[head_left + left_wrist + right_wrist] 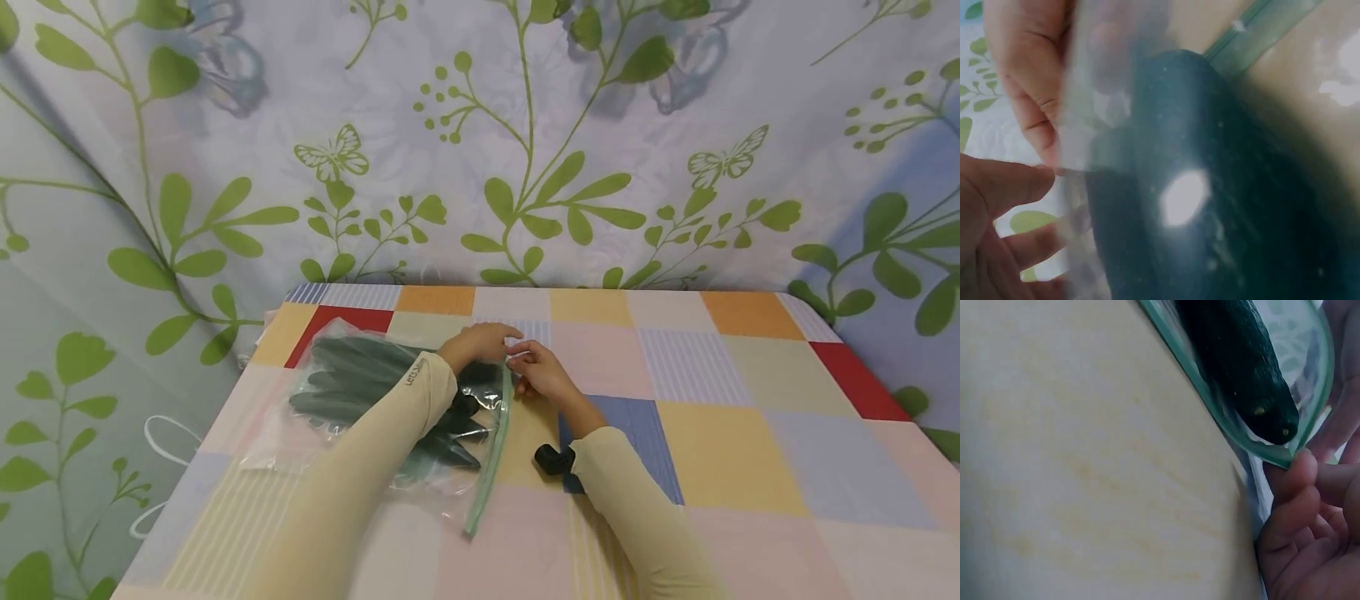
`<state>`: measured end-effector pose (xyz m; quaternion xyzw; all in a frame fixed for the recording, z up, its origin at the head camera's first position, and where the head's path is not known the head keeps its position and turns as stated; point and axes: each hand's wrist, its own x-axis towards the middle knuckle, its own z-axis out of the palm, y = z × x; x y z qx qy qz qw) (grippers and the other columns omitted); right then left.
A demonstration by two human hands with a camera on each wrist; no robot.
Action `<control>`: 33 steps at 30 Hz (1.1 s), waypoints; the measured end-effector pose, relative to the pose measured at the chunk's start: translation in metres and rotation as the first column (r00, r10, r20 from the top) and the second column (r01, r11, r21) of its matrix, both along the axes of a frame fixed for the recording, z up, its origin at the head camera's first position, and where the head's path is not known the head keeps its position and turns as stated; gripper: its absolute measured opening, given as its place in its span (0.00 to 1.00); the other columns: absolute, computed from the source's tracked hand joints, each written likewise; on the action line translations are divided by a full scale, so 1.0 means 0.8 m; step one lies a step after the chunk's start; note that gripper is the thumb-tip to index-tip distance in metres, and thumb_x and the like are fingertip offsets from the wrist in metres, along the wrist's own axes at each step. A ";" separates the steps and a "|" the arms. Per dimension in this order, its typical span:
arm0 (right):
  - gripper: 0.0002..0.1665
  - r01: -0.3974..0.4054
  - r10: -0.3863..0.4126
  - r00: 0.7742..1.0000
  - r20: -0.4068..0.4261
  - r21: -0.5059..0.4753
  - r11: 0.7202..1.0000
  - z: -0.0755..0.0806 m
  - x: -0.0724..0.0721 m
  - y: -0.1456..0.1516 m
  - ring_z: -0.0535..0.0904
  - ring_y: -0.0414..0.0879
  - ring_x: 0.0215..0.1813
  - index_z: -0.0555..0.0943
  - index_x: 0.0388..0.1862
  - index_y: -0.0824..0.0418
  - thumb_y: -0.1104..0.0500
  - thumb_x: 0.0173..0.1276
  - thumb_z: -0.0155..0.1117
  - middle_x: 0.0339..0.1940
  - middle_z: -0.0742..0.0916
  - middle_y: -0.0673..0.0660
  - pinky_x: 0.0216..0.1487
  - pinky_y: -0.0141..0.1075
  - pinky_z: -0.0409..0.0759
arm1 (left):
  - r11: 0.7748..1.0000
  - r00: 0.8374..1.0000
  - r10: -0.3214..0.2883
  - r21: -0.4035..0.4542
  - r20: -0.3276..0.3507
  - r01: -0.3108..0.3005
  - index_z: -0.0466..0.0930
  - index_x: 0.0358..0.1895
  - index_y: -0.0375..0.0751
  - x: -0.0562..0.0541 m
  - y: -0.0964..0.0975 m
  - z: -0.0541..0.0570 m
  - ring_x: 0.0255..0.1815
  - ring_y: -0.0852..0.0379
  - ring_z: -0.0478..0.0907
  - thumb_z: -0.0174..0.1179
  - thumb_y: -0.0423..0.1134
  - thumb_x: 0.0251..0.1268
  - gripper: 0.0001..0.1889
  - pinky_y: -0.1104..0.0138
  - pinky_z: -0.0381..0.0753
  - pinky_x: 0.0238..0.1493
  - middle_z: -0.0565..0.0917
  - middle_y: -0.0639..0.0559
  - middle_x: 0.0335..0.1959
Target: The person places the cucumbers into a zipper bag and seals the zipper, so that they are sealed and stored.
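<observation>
A clear zip bag (495, 467) with a green zip strip lies on the table, holding several dark green cucumbers (352, 367). In the right wrist view the mouth gapes around the end of one cucumber (1244, 375). My right hand (542, 371) pinches the far corner of the green strip between thumb and finger. Across the far end of the bag reaches my left hand (480, 343), its fingers extended to that same corner, close to the right fingertips. The left wrist view shows its spread fingers (1016, 184) at the film's edge, beside a cucumber (1191, 175).
A patchwork cloth covers the table (787, 450). Behind it hangs a curtain (420, 167) printed with leaves and butterflies. A small black device (553, 460) sits at the right wrist. White cord loops (168, 442) hang beyond the table's left edge.
</observation>
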<state>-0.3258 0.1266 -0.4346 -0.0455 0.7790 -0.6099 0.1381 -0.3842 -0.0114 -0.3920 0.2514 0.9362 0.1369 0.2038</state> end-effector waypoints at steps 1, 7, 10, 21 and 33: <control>0.14 0.014 -0.014 1.000 -0.006 -0.003 1.000 0.001 0.001 0.000 0.71 0.38 0.13 0.69 0.50 0.69 0.64 0.67 0.52 0.26 0.80 0.51 0.16 0.29 0.67 | 1.000 1.000 -0.026 0.005 -0.008 0.026 0.69 0.62 0.57 -0.007 0.002 -0.011 0.62 0.49 0.68 0.49 0.41 0.65 0.21 0.55 0.65 0.60 0.73 0.52 0.61; 0.12 0.053 -0.053 0.998 -0.030 -0.012 0.999 0.006 0.006 -0.007 0.68 0.39 0.13 0.72 0.46 0.69 0.65 0.65 0.55 0.22 0.78 0.49 0.16 0.30 0.65 | 0.986 0.991 -0.123 0.107 -0.048 0.127 0.78 0.55 0.57 -0.072 -0.007 -0.087 0.39 0.58 0.75 0.54 0.31 0.54 0.24 0.67 0.73 0.39 0.82 0.55 0.44; 0.12 0.066 -0.067 0.997 -0.040 -0.005 0.998 0.005 0.008 -0.008 0.67 0.40 0.13 0.72 0.46 0.69 0.65 0.64 0.56 0.22 0.77 0.53 0.16 0.30 0.64 | 0.974 0.985 -0.155 0.157 -0.069 0.164 0.79 0.51 0.60 -0.100 -0.014 -0.114 0.32 0.62 0.75 0.56 0.28 0.48 0.27 0.70 0.71 0.29 0.83 0.58 0.36; 0.12 0.039 -0.037 0.996 -0.076 0.028 0.999 0.015 0.023 -0.008 0.67 0.43 0.16 0.72 0.45 0.69 0.65 0.64 0.56 0.33 0.80 0.68 0.19 0.34 0.66 | 0.971 0.999 -0.044 0.233 -0.033 0.050 0.77 0.55 0.40 0.023 -0.020 0.033 0.28 0.59 0.75 0.56 0.21 0.51 0.24 0.74 0.65 0.24 0.85 0.41 0.33; 0.12 -0.014 0.013 0.998 -0.059 -0.020 1.000 0.023 0.047 -0.009 0.66 0.43 0.17 0.71 0.44 0.74 0.68 0.63 0.55 0.23 0.76 0.60 0.20 0.33 0.65 | 0.945 0.999 0.015 0.327 -0.038 -0.002 0.75 0.57 0.41 0.024 -0.027 0.035 0.18 0.63 0.65 0.53 0.21 0.53 0.26 0.74 0.60 0.19 0.85 0.41 0.34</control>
